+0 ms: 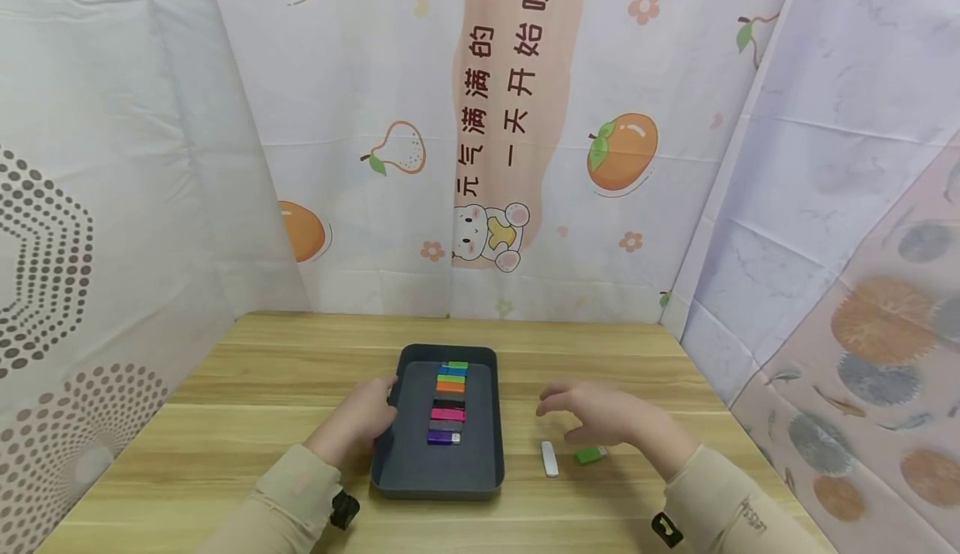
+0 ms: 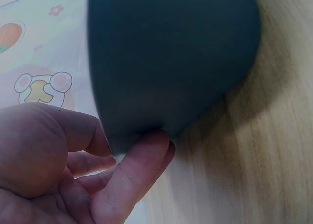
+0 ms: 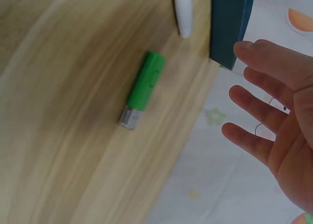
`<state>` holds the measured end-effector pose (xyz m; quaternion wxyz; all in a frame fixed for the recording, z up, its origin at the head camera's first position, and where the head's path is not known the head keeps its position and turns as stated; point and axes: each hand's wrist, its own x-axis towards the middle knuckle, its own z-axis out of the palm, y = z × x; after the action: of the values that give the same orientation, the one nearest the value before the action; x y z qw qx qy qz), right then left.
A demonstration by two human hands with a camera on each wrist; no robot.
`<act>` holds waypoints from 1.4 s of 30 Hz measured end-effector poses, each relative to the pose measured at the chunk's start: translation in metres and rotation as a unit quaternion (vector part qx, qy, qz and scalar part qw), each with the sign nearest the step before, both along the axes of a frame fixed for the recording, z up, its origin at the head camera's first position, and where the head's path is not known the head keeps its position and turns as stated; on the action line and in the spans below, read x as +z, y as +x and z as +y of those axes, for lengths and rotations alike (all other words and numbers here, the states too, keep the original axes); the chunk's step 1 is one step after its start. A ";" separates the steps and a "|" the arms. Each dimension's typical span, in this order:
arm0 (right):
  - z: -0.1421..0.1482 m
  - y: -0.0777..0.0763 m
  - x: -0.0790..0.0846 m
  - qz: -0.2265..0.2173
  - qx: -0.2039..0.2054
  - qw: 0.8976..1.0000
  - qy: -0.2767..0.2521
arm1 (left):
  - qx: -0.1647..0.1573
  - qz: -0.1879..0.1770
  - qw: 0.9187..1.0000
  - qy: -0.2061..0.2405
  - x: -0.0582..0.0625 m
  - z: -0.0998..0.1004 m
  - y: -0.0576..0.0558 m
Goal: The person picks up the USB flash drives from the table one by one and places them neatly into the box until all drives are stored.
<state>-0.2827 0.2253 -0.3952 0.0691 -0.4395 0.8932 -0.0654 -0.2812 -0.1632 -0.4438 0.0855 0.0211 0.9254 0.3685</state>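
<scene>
With thumb and fingers on either side of the wall, my left hand (image 1: 362, 412) (image 2: 98, 170) pinches the left rim of a dark grey tray (image 1: 438, 477) (image 2: 171, 53). Inside the tray several USB sticks lie in a column, among them a purple one (image 1: 439, 437), a pink one (image 1: 447, 414) and an orange one (image 1: 451, 386). Right of the tray, my right hand (image 1: 603, 412) (image 3: 279, 111) hovers over the table, fingers spread and holding nothing. Below it lie a green USB stick (image 1: 589, 456) (image 3: 145, 84) with a metal plug and a slim white stick (image 1: 550, 459) (image 3: 184, 11).
Everything stands on a wood-grain table (image 1: 285, 362). A printed fabric curtain (image 1: 360, 229) hangs behind its far edge, and more curtains close in on the left (image 1: 172, 204) and right (image 1: 780, 246).
</scene>
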 end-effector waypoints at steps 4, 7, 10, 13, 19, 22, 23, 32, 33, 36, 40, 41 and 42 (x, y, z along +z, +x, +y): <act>-0.002 0.001 -0.008 -0.022 -0.010 1.000 0.005 | 0.000 0.002 1.000 0.001 0.000 0.000 0.000; -0.004 0.003 -0.014 -0.032 -0.013 0.999 0.013 | -0.003 0.006 1.000 -0.003 0.000 0.000 0.000; -0.006 0.005 -0.021 -0.031 -0.001 0.999 0.014 | -0.008 0.015 1.000 -0.007 -0.001 0.000 0.000; -0.007 0.006 -0.026 -0.025 0.010 1.000 0.013 | -0.008 0.020 1.000 -0.007 0.000 0.001 0.001; -0.008 0.008 -0.034 0.009 0.035 0.999 0.008 | -0.011 0.020 1.000 -0.005 0.001 0.001 0.001; -0.008 0.009 -0.036 0.027 0.052 0.998 0.001 | -0.012 0.019 1.000 -0.006 0.001 0.001 0.001; -0.008 0.009 -0.037 0.029 0.054 0.998 0.000 | -0.013 0.020 1.000 -0.006 0.001 0.001 0.001; -0.011 0.010 -0.041 -0.003 0.044 0.999 0.013 | -0.013 0.026 1.000 -0.011 -0.001 0.000 0.001; -0.011 0.010 -0.042 -0.006 0.044 0.999 0.013 | -0.012 0.026 1.000 -0.010 -0.001 0.000 0.001; -0.011 0.009 -0.043 -0.010 0.043 0.999 0.012 | -0.012 0.027 1.000 -0.008 -0.002 0.000 0.001; -0.013 0.009 -0.043 -0.009 0.044 0.999 0.009 | -0.012 0.027 1.000 -0.007 -0.002 0.000 0.001; -0.013 0.009 -0.044 -0.008 0.045 0.999 0.007 | -0.011 0.027 1.000 -0.007 -0.002 0.000 0.001; -0.014 0.009 -0.044 -0.006 0.048 0.999 0.006 | -0.011 0.027 1.000 -0.007 -0.002 0.000 0.001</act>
<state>-0.2740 0.2117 -0.4390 0.0802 -0.4808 0.8712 -0.0589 -0.2802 -0.1627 -0.4460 0.0645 0.0410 0.9298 0.3602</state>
